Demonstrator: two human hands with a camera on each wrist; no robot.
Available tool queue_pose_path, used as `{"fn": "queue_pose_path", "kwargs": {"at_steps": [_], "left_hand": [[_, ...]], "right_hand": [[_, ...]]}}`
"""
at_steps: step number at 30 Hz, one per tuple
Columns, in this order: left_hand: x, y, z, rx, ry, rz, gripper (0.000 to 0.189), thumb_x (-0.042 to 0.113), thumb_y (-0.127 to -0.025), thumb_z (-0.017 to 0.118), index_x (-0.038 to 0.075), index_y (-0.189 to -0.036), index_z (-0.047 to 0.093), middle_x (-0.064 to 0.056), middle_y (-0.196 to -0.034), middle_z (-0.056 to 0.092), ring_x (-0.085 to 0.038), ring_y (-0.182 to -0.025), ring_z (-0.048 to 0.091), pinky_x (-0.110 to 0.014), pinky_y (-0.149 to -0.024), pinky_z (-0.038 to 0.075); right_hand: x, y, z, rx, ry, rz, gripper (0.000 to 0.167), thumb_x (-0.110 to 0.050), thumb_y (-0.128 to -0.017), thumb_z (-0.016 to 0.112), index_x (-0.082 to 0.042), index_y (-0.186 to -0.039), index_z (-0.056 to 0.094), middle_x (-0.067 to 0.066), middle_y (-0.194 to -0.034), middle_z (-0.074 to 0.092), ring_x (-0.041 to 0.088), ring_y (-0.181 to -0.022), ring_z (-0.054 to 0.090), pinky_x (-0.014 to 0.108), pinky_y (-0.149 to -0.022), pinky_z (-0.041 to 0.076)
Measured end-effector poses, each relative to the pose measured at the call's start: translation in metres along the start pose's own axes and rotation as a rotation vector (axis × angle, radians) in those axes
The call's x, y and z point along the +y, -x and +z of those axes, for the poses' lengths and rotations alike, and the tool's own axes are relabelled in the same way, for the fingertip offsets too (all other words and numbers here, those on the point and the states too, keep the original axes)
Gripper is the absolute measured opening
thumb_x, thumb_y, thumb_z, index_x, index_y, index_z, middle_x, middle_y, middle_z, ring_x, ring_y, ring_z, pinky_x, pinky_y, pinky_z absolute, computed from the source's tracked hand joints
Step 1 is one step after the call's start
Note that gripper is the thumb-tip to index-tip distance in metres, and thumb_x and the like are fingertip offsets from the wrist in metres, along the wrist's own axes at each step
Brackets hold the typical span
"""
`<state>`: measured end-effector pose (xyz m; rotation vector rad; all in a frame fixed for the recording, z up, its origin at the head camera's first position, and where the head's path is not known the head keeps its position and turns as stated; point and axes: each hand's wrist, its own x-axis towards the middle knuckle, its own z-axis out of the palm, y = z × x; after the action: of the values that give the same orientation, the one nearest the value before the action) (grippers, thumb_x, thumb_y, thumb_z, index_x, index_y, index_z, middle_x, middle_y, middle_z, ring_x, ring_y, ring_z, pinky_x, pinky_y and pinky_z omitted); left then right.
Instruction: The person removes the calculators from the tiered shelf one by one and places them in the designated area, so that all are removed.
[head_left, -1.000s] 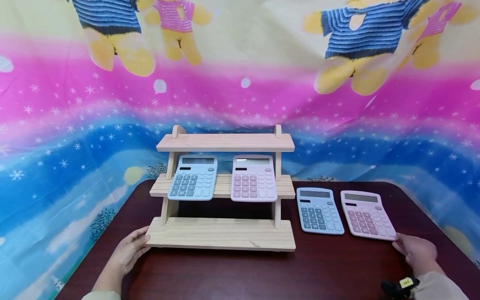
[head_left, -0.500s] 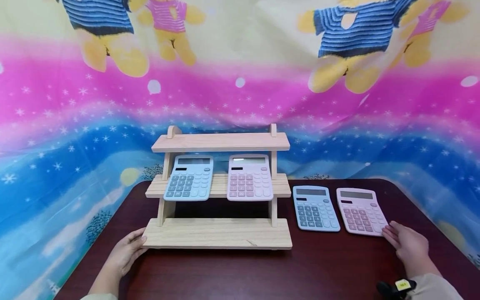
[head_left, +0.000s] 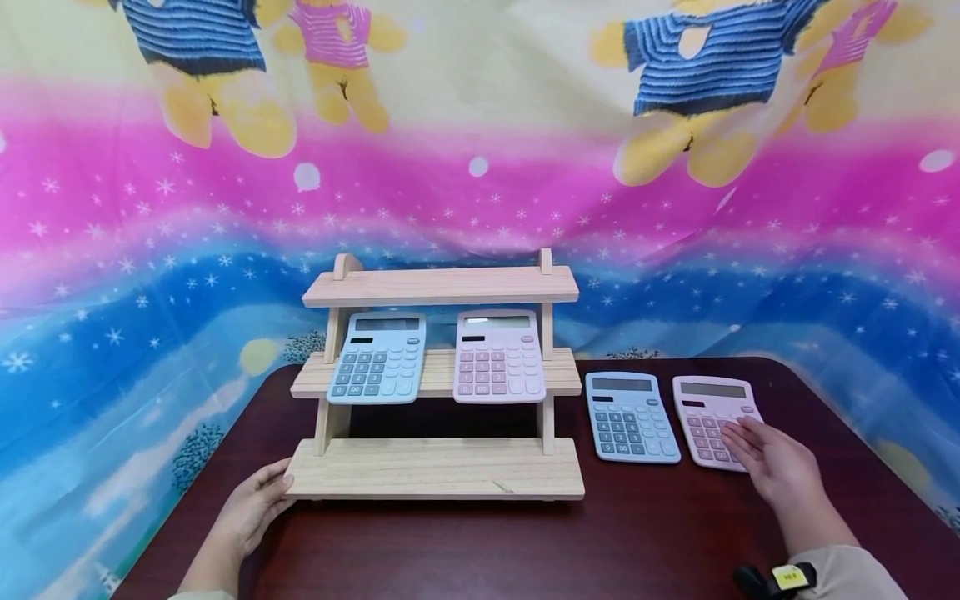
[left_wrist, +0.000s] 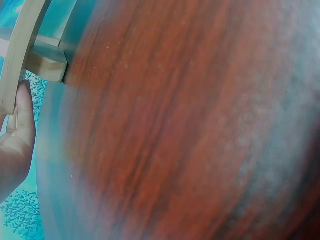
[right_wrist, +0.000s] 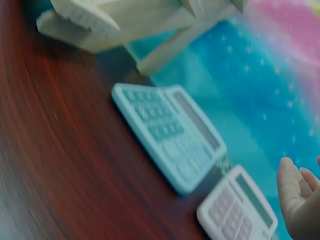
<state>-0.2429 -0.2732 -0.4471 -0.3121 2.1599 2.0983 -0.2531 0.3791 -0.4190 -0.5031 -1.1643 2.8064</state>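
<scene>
A three-tier wooden display shelf stands on the dark table, and my left hand grips the left end of its bottom board. In the left wrist view, fingers lie against that board. A blue calculator and a pink calculator lean on the middle tier. To the right of the shelf, a second blue calculator and a second pink calculator lie on the table. My right hand is over the lower right corner of that pink calculator, fingers extended and holding nothing, hiding some keys.
The dark red-brown table has rounded far corners. Behind it hangs a patterned cloth backdrop with bears and snowflakes. The shelf's top tier and bottom tier bear no calculators. A black strap with a yellow label circles the right wrist.
My right hand has moved left from the right pink calculator's lower corner to over its keys. My left hand stays at the shelf. The whole view has shifted slightly.
</scene>
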Motion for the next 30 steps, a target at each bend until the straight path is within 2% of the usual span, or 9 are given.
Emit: {"fn": "queue_pose_path", "kwargs": {"at_steps": [4,10,16,23,30], "left_hand": [[0.000,-0.001,0.000,0.011,-0.006,-0.004,0.063,0.019,-0.089,0.049,-0.007,-0.135,0.015,-0.030,-0.131,0.019,-0.002,-0.082,0.051,-0.021,-0.076,0.044],[-0.001,0.000,0.000,0.012,-0.021,0.015,0.061,0.018,-0.090,0.047,-0.008,-0.134,0.014,-0.031,-0.130,0.018,-0.003,-0.085,0.050,-0.021,-0.075,0.044],[-0.001,0.000,0.000,0.007,-0.030,0.014,0.058,0.015,-0.091,0.045,-0.008,-0.134,0.014,-0.032,-0.130,0.018,-0.004,-0.087,0.050,-0.021,-0.076,0.043],[-0.001,0.001,0.000,0.009,-0.021,0.019,0.057,0.014,-0.091,0.044,-0.008,-0.134,0.015,-0.032,-0.130,0.019,-0.003,-0.085,0.050,-0.021,-0.075,0.044],[-0.001,0.001,0.001,0.003,0.007,0.022,0.058,0.013,-0.091,0.044,-0.008,-0.134,0.013,-0.032,-0.131,0.017,-0.004,-0.087,0.050,-0.019,-0.076,0.043]], "right_hand": [[0.006,0.023,0.036,-0.085,-0.024,0.015,0.016,-0.006,-0.083,0.055,-0.006,-0.070,0.064,0.011,-0.075,0.060,0.021,-0.072,0.061,0.031,-0.069,0.049],[0.022,0.030,0.069,-0.140,0.002,0.032,0.013,-0.007,-0.084,0.056,-0.007,-0.074,0.065,0.009,-0.078,0.062,0.019,-0.075,0.061,0.030,-0.073,0.048],[0.037,0.036,0.092,-0.225,0.033,0.025,0.015,-0.009,-0.085,0.054,-0.007,-0.078,0.067,0.009,-0.081,0.063,0.019,-0.078,0.061,0.030,-0.075,0.047],[0.051,0.045,0.114,-0.271,0.048,0.041,0.017,-0.009,-0.087,0.051,-0.006,-0.080,0.067,0.010,-0.084,0.063,0.020,-0.081,0.060,0.031,-0.079,0.045],[0.064,0.048,0.130,-0.345,0.069,0.010,0.022,-0.007,-0.089,0.046,-0.004,-0.080,0.066,0.011,-0.082,0.063,0.020,-0.082,0.060,0.029,-0.077,0.046]]}}
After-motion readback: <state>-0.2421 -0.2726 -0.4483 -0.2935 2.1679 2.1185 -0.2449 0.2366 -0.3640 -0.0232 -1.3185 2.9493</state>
